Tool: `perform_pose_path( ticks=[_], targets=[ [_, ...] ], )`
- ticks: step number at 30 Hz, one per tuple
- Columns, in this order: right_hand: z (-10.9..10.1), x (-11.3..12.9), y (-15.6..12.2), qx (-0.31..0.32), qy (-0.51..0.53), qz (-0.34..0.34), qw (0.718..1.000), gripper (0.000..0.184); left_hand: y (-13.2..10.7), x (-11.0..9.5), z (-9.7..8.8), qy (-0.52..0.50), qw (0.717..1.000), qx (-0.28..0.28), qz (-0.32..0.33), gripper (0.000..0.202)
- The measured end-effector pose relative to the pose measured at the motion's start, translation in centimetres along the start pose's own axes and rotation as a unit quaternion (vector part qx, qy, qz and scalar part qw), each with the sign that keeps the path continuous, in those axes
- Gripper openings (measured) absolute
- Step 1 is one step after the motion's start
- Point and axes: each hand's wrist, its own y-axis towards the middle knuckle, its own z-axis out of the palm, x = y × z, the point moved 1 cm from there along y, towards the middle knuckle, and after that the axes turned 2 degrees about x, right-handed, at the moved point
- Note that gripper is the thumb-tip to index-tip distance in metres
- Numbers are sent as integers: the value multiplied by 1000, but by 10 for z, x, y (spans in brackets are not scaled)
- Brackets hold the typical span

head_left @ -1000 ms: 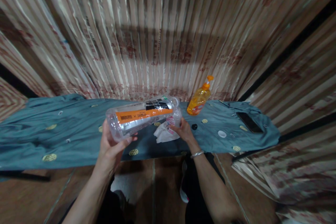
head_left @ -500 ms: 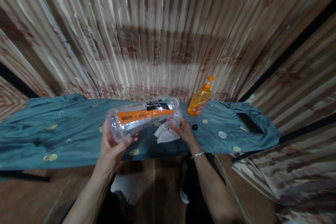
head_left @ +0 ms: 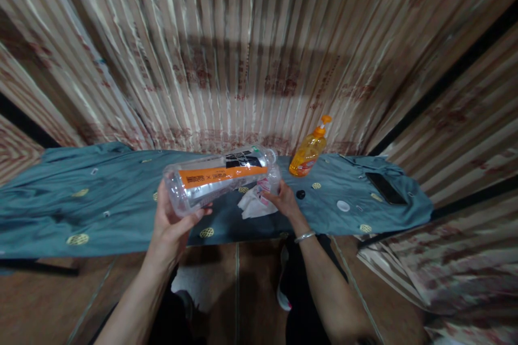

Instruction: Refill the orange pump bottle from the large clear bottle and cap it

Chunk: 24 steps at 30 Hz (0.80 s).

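The left hand (head_left: pixel 174 223) is closed about the base of a clear plastic bottle (head_left: pixel 220 178) with an orange label, thumb on one side and fingers on the other; the bottle lies nearly level in the air above the cloth-draped counter (head_left: pixel 101 210), its mouth end pointing to the right. The right hand (head_left: pixel 285 202) is at that mouth end, fingers bent against a small clear bottle (head_left: pixel 274 179) and a crumpled white cloth (head_left: pixel 251 206); whether it grips either I cannot tell. A loose black cap (head_left: pixel 300 194) lies just beside the right hand.

The bottle is held at one end only, so the far end could dip or the smooth plastic slip from the fingers. If it drops it may knock over the small bottle, or roll toward the orange soap dispenser (head_left: pixel 307 155). Any liquid left inside could run out of the mouth onto the cloth; whether the mouth is capped I cannot see.
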Motion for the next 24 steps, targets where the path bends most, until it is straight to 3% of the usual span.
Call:
perform_pose_path(
  ticks=[4,24],
  targets=[
    [1,-4,1,-2,1,-8,1000,34,0,2,-2,-2,1000,5,7,108],
    [-1,1,2,3,-13,-4,1000,34,2,9,-8,-5,999,37,38,97]
  ],
)
